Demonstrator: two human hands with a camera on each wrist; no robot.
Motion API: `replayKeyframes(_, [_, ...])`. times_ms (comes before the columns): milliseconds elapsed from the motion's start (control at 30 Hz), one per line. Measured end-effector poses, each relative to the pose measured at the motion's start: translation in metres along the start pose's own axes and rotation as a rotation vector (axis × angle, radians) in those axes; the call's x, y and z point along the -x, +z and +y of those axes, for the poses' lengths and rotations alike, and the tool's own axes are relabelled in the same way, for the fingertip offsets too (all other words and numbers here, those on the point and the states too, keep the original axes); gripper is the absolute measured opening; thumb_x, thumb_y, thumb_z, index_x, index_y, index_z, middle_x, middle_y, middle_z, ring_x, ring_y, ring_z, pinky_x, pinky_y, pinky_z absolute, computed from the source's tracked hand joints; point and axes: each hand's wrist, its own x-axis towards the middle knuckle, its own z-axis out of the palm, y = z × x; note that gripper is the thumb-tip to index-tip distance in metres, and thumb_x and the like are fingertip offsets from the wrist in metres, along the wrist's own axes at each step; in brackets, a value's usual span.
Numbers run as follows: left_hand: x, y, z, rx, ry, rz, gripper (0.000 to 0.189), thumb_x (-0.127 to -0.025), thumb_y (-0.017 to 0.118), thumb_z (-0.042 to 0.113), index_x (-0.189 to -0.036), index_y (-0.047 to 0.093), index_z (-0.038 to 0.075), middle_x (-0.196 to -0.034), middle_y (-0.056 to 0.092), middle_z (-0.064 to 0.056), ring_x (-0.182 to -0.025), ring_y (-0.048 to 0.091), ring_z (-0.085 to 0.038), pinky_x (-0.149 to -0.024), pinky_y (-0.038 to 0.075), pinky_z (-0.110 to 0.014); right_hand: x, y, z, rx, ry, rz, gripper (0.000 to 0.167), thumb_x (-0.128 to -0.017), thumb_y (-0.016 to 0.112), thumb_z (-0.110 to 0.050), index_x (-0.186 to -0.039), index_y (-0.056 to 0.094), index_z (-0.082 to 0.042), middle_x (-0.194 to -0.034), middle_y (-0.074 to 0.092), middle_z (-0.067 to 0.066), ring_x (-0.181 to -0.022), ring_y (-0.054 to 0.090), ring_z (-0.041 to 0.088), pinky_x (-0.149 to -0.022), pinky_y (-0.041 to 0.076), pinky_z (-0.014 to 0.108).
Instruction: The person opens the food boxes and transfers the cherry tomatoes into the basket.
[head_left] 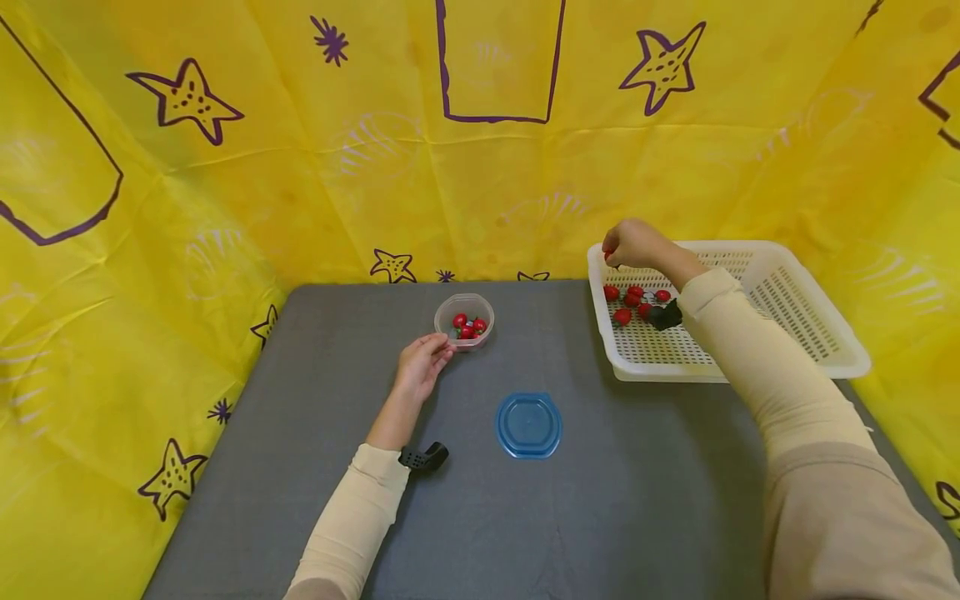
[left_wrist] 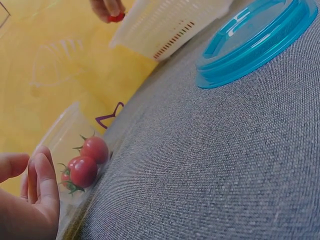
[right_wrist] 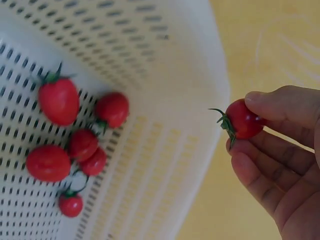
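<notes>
My right hand (head_left: 637,243) is at the left end of a white plastic basket (head_left: 851,367), pinching a cherry tomato (right_wrist: 244,119) with a green stem. Several more tomatoes (right_wrist: 59,101) lie on the basket's slotted floor. At the left, my left hand (head_left: 422,363) pinches the near rim of a small clear plastic container (head_left: 442,310). Several red tomatoes (left_wrist: 84,171) with green stems sit inside it. The left wrist view shows the thumb and fingers close together at the container's edge, with the exact contact partly hidden.
A blue lid (head_left: 528,426) lies flat on the grey cloth-covered table (head_left: 600,517), between the two arms and nearer the body. Yellow patterned fabric (head_left: 495,192) hangs behind the table and along both sides.
</notes>
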Motion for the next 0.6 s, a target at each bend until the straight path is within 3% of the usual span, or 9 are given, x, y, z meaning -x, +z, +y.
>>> replayKeyframes(200, [-0.001,0.0,0.0,-0.006,0.006,0.002,0.006,-0.095,0.059,0.007,-0.089,0.06,0.007,-0.075,0.067,-0.001,-0.068,0.066,-0.008,-0.067,0.055,-0.018,0.008,-0.002,0.017,0.0,0.069,-0.007,0.03,-0.083,0.066,-0.004,-0.108,0.061,0.013,-0.101,0.067,0.029,-0.088,0.062,0.038,-0.084,0.051,0.051])
replayKeyframes(433, [0.0,0.0,0.001,-0.011,0.012,0.004,0.005,-0.096,0.06,0.008,-0.091,0.06,0.008,-0.076,0.067,0.0,-0.069,0.066,-0.008,-0.069,0.056,-0.018,0.018,-0.001,0.033,0.039,0.136,-0.031,0.017,-0.081,0.066,-0.004,-0.093,0.065,0.008,-0.086,0.065,0.021,-0.077,0.055,0.031,-0.072,0.05,0.043])
replayKeyframes(600, [0.001,0.0,-0.001,-0.005,0.006,0.0,0.004,-0.096,0.059,0.008,-0.095,0.059,0.004,-0.074,0.067,0.0,-0.068,0.066,-0.008,-0.068,0.056,-0.018,0.024,0.007,0.046,0.042,0.167,-0.068,0.013,-0.081,0.062,-0.002,-0.091,0.065,0.006,-0.082,0.064,0.018,-0.073,0.053,0.028,-0.065,0.047,0.038])
